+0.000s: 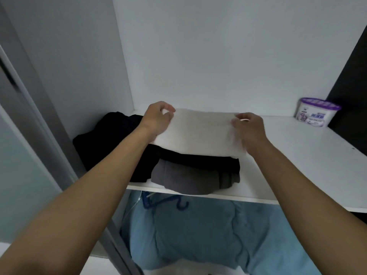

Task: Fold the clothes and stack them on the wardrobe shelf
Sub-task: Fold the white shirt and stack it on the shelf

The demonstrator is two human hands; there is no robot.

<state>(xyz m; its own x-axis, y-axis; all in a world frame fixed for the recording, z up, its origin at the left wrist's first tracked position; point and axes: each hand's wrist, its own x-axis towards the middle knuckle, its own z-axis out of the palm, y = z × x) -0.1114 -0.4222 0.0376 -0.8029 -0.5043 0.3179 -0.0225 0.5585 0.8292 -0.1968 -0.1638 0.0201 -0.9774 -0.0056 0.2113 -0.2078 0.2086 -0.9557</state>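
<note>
A folded white garment (198,133) lies on top of a stack on the white wardrobe shelf (297,155). Under it are a folded black garment (198,162) and a folded grey one (188,180) that pokes over the shelf's front edge. More black clothing (107,135) lies to the left, against the wardrobe's side wall. My left hand (156,119) rests on the white garment's left end with curled fingers. My right hand (248,129) lies on its right end, fingertips blurred; whether either hand pinches the cloth I cannot tell.
A white tub with a purple lid (317,112) stands at the shelf's back right. Below the shelf lies a light blue quilt (208,235) with blue hangers (164,201) above it. A grey sliding door frame (39,116) runs along the left.
</note>
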